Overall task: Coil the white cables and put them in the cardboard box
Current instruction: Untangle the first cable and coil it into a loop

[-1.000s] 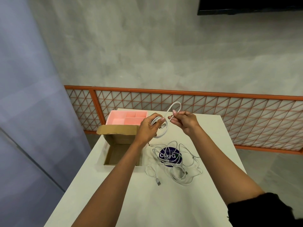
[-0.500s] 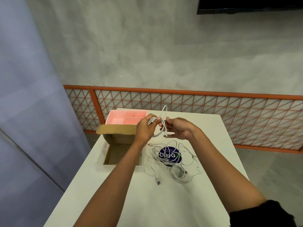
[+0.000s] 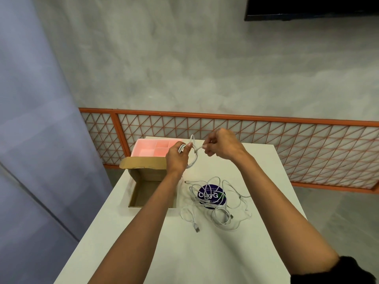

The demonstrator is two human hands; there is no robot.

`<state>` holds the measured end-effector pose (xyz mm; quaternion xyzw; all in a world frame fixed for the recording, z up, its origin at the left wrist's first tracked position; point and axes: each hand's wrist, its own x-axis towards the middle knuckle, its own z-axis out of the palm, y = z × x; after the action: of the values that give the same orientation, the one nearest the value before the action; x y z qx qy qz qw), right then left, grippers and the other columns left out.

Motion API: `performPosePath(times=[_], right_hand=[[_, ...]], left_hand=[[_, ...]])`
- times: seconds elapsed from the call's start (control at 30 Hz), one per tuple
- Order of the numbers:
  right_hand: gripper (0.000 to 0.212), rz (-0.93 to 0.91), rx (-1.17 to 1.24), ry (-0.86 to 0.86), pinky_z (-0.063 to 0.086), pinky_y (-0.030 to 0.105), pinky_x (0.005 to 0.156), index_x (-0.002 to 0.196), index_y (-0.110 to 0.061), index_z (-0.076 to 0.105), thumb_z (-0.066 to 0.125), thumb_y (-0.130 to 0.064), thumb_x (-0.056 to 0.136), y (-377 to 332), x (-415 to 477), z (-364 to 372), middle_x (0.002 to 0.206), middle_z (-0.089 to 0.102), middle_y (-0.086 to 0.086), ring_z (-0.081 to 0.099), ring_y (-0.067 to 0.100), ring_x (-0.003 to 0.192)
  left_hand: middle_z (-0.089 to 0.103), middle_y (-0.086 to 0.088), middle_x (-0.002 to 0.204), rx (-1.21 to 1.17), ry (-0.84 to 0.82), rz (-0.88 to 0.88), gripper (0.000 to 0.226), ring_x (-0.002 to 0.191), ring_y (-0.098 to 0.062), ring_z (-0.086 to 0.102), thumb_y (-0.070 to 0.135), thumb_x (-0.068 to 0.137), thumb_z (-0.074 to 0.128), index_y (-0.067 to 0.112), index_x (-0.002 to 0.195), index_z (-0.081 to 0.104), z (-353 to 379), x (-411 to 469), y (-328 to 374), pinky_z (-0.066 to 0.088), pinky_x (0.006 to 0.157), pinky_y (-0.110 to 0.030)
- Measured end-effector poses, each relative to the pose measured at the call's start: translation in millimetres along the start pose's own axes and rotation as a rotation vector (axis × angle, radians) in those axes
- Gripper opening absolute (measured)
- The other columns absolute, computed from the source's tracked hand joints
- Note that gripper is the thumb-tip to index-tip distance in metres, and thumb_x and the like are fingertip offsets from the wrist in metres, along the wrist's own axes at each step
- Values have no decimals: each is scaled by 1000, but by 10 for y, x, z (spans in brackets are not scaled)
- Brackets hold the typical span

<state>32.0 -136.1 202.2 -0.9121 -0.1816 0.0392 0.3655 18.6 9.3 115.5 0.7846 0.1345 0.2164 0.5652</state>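
Above the far part of the white table [image 3: 215,253], my left hand [image 3: 177,157] grips a coiled white cable [image 3: 193,158]. My right hand [image 3: 222,145] pinches the free end of that same cable just to the right of the coil. An open cardboard box [image 3: 143,193] lies on the table's left side, under my left forearm, and its visible floor is bare. A tangle of several loose white cables [image 3: 221,210] lies on the table to the right of the box.
A pink compartment tray [image 3: 151,149] sits behind the box at the table's far left corner. A dark blue round sticker [image 3: 211,194] lies under the loose cables. An orange lattice railing [image 3: 266,140] runs behind the table.
My right hand has lifted and moved right, pulling the cable's end out from the coil. My left hand keeps its grip on the coil in about the same place.
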Motion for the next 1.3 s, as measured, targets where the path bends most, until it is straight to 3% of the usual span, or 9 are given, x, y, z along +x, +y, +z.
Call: performPosePath(times=[0.1,0.2,0.33,0.47,0.6,0.77,1.0,1.13,1.3], right_hand=[[10,-69,160,34,45,28,72,89,-7,63,61,-17,91,-56,-56,-104,89,67,1,60,19,86],[15,-141,489,-32,43,27,82,80,-14,50,55,-13,95,-74,-88,-111,103,72,4,65,20,100],[19,-168,798,-3,51,28,90,83,-13,42,40,-9,101,-123,-112,-25,88,70,8,70,18,87],[21,-179,822,107,53,34,78,82,-13,42,37,-10,102,-161,-140,15,70,56,4,61,19,70],[21,-215,821,84,53,41,80,80,-13,44,40,-10,101,-192,-210,17,66,52,2,57,17,62],[23,-239,859,114,53,27,65,78,-13,42,39,-9,101,-265,-180,-110,64,49,2,55,16,58],[23,-7,1185,314,56,34,65,80,-12,41,35,-8,102,-142,-35,-299,68,48,4,56,11,49],[21,99,1261,392,57,28,56,84,-10,44,34,-8,102,1,44,-409,72,51,5,55,14,57],[25,161,1273,406,57,33,65,81,-6,47,32,-7,101,122,83,-430,65,52,7,59,12,46]], left_hand=[[64,-10,83,-10,16,-22,30,72,-22,53,34,93,56,6,94,65,-64,30,-43,38,58,-25],[66,-10,87,5,11,-17,29,75,-22,55,35,93,57,7,96,65,-73,33,-17,39,58,-25],[64,-5,87,8,23,10,23,78,-20,56,33,94,57,11,96,64,-70,4,52,41,59,-22],[63,-2,88,-34,60,-3,17,82,-21,57,32,94,56,16,93,61,-103,-18,56,47,69,-29],[59,-1,89,-65,64,-12,15,83,-19,54,30,94,56,15,96,61,-151,-5,115,49,77,-35],[59,-8,85,-86,23,-8,19,78,-19,51,34,94,56,17,90,59,-169,42,190,51,74,-41],[38,4,58,-316,-232,-154,30,48,-8,32,47,93,49,19,94,61,-296,-26,263,32,44,-18],[23,8,51,-711,-547,-310,38,41,-4,20,44,99,38,11,91,55,-363,-93,335,29,45,-16],[33,5,59,-694,-678,-273,24,46,-4,33,16,103,32,4,96,52,-382,-114,295,46,56,-21]])
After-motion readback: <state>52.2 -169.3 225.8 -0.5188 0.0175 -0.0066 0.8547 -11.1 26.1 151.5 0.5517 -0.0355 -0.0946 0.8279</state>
